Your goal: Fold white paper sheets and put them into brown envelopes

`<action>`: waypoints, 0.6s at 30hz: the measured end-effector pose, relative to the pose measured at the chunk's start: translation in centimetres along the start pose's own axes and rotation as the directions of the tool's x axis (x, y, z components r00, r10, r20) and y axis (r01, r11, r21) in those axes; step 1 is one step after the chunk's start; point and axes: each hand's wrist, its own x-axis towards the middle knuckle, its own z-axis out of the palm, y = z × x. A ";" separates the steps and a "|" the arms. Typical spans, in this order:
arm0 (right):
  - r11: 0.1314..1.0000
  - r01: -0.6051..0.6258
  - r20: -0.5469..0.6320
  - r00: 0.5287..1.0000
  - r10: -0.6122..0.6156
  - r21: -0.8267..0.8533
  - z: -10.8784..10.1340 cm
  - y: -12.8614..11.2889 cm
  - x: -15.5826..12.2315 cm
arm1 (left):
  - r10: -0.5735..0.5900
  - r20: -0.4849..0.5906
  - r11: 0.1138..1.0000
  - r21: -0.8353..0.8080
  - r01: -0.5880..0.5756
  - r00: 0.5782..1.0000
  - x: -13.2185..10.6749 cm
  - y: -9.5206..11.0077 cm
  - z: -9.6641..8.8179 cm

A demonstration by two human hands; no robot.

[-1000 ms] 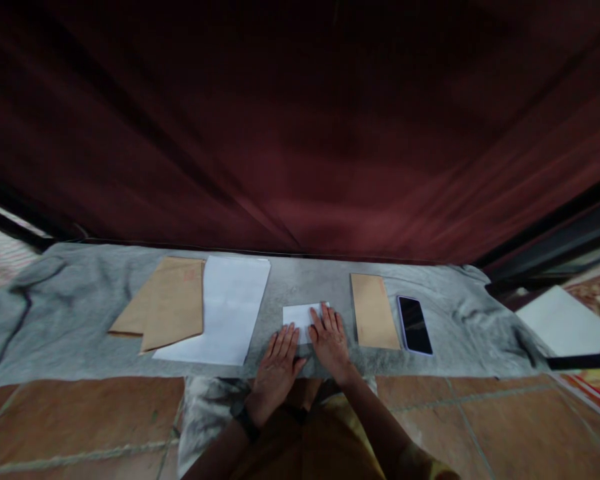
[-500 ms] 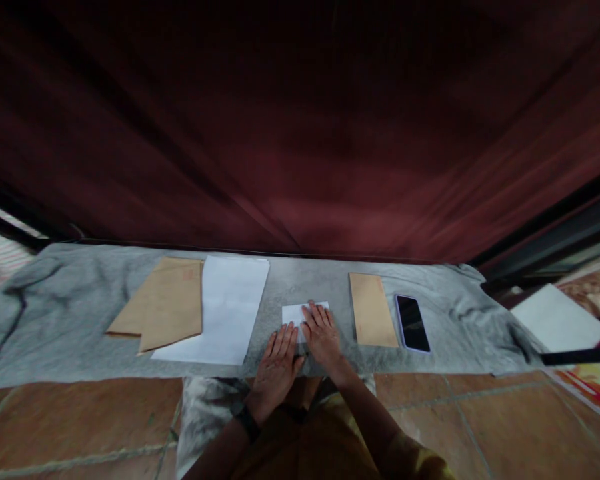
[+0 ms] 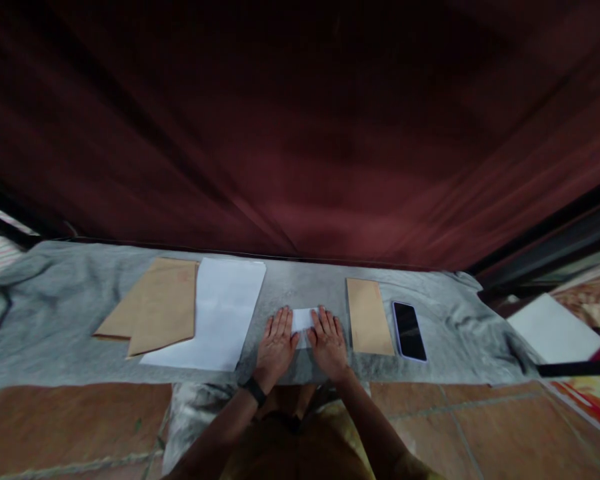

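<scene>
A small folded white sheet of paper (image 3: 304, 321) lies on the grey cloth in front of me. My left hand (image 3: 277, 343) rests flat on its left part, fingers stretched out and pointing away from me. On its right part lies my right hand (image 3: 329, 343), also flat with the fingers a little apart. Between the two hands the middle of the paper shows; its side edges are hidden under my fingers. Right of my right hand is a single brown envelope (image 3: 370, 317), not touched by it.
A dark phone (image 3: 409, 331) lies beyond the single envelope. To the left, several brown envelopes (image 3: 164, 307) overlap a stack of large white paper (image 3: 229, 313). Grey cloth (image 3: 310, 283) covers the narrow table. A dark red curtain (image 3: 300, 167) hangs behind it.
My left hand has shifted up and slightly left onto the paper's left part. My right hand has moved right, from the middle of the paper to its right part.
</scene>
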 end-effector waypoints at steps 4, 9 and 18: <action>1.000 -0.006 0.002 1.000 0.006 0.011 -0.1 0.0 0.1 | -0.057 0.021 0.998 -0.036 0.058 0.998 0.3 -0.9 -1.2; 0.999 -0.013 0.006 1.000 0.013 0.034 -0.4 -0.1 0.1 | -0.176 0.121 0.961 -0.192 0.197 0.977 3.6 -1.1 -3.4; 0.977 0.002 -0.121 0.992 0.024 0.213 -3.5 1.2 2.9 | -0.124 0.167 0.870 -0.455 0.188 0.978 7.8 -1.5 -7.2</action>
